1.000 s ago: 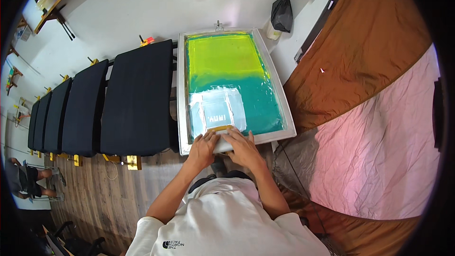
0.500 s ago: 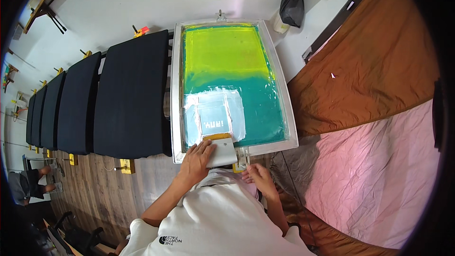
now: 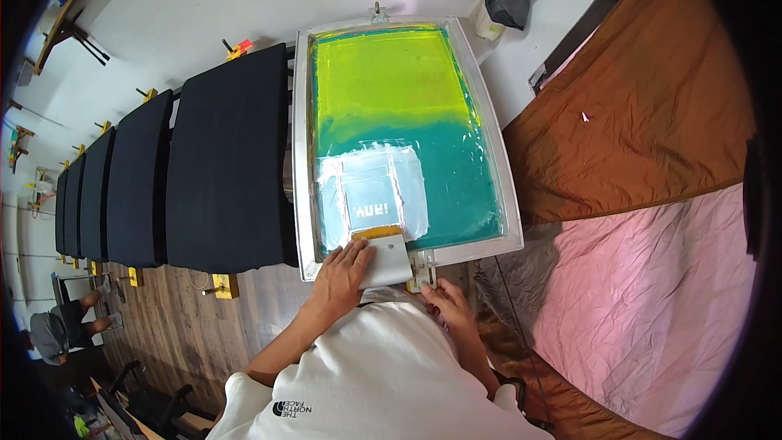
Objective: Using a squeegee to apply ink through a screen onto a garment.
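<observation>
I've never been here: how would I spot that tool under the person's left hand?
Find the large metal-framed screen, lime at its far end. At its near edge, the left hand rests on the tool. Its smooth grey body and amber strip set it apart from the small bracket beside it.
</observation>
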The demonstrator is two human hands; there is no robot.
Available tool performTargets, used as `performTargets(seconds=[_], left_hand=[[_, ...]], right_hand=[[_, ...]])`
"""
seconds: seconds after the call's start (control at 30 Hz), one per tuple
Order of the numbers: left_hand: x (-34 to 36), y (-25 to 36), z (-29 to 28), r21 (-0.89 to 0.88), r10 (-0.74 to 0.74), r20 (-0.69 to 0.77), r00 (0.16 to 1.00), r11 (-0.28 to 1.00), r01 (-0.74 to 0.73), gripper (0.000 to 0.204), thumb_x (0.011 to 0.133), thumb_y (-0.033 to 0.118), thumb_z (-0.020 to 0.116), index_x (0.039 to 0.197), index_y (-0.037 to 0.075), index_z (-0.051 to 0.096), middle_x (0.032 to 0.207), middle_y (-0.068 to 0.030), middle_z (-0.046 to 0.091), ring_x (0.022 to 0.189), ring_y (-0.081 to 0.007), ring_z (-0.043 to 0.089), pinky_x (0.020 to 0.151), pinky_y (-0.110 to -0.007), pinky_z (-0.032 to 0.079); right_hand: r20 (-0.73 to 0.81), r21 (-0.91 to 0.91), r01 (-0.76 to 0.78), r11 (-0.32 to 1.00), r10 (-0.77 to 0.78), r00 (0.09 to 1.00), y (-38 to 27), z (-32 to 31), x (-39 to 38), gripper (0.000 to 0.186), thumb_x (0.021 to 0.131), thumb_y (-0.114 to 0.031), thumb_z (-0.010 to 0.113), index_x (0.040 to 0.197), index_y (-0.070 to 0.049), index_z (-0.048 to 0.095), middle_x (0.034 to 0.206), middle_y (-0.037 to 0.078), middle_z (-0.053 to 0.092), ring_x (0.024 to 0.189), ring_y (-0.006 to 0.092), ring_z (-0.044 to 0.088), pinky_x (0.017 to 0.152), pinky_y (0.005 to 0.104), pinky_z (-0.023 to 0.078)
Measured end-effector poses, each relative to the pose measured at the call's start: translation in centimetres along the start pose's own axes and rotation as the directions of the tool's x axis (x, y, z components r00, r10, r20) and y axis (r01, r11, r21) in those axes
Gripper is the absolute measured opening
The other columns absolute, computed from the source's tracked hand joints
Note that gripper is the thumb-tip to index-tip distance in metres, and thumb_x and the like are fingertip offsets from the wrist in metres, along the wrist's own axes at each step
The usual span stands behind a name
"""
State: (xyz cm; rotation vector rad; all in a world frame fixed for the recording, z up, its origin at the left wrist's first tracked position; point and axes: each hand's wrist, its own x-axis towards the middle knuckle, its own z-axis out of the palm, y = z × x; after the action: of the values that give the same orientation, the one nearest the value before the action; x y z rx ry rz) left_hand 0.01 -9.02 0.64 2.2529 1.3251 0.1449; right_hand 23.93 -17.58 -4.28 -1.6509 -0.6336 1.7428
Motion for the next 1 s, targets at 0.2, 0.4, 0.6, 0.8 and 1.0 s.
performTargets(seconds=[0.2,0.4,0.6,0.8,1.0], left_hand=[[0.4,0.6,-1.5,0.040,0.024,0.045,0.999,0.999,-0.026,0.072,0.067,0.000,0.077,0.133,0.005,0.047,0.144,-0.0183,0.049,0.132,-0.0336,0.049,0.111,-0.047,0.038],[0.6,1.1,-3.0,0.084,0.040,0.072,0.997,0.995,-0.046,0.072,0.068,0.001,0.075,0.134,0.004,0.048,0.144,-0.0193,0.048,0.132,-0.0337,0.049,0.111,-0.046,0.039],[0.5,1.5,-3.2,0.093,0.029,0.069,0.997,0.995,-0.035,0.070,0.069,0.000,0.073,0.135,0.002,0.049,0.144,-0.0200,0.048,0.132,-0.0337,0.049,0.111,-0.046,0.038],[0.3,1.4,-2.7,0.077,0.019,0.046,0.999,0.997,-0.022,0.068,0.068,-0.001,0.072,0.133,0.001,0.051,0.143,-0.0213,0.049,0.132,-0.0343,0.049,0.111,-0.046,0.038],[0.2,1.4,-2.6,0.094,0.043,0.019,0.999,0.995,-0.044,0.068,0.067,-0.002,0.071,0.133,0.001,0.051,0.142,-0.0218,0.050,0.131,-0.0349,0.049,0.110,-0.046,0.039]], right_hand=[[-0.075,0.040,0.129,0.991,-0.125,0.989,0.5,0.6,-0.1,0.023,0.092,-0.025,0.070,0.086,-0.005,0.061,0.066,-0.005,0.051,0.057,0.0036,0.042,0.051,0.0231,0.032],[-0.182,-0.146,0.241,0.959,-0.266,0.947,0.7,1.5,-0.2,0.019,0.092,-0.021,0.068,0.088,-0.003,0.063,0.064,-0.005,0.048,0.058,0.0040,0.041,0.051,0.0249,0.032],[-0.220,-0.262,0.350,0.899,-0.409,0.886,1.1,2.1,-0.3,0.019,0.094,-0.021,0.066,0.094,-0.002,0.066,0.070,-0.002,0.056,0.065,0.0052,0.047,0.059,0.0253,0.040],[-0.236,-0.251,0.365,0.897,-0.422,0.875,2.0,2.3,0.0,0.022,0.093,-0.021,0.066,0.088,-0.001,0.060,0.069,0.004,0.053,0.066,0.0112,0.047,0.061,0.0287,0.040],[-0.243,-0.191,0.341,0.921,-0.380,0.892,0.2,2.7,-0.6,0.036,0.094,-0.023,0.066,0.072,-0.007,0.043,0.064,-0.005,0.042,0.060,0.0044,0.037,0.051,0.0268,0.031]])
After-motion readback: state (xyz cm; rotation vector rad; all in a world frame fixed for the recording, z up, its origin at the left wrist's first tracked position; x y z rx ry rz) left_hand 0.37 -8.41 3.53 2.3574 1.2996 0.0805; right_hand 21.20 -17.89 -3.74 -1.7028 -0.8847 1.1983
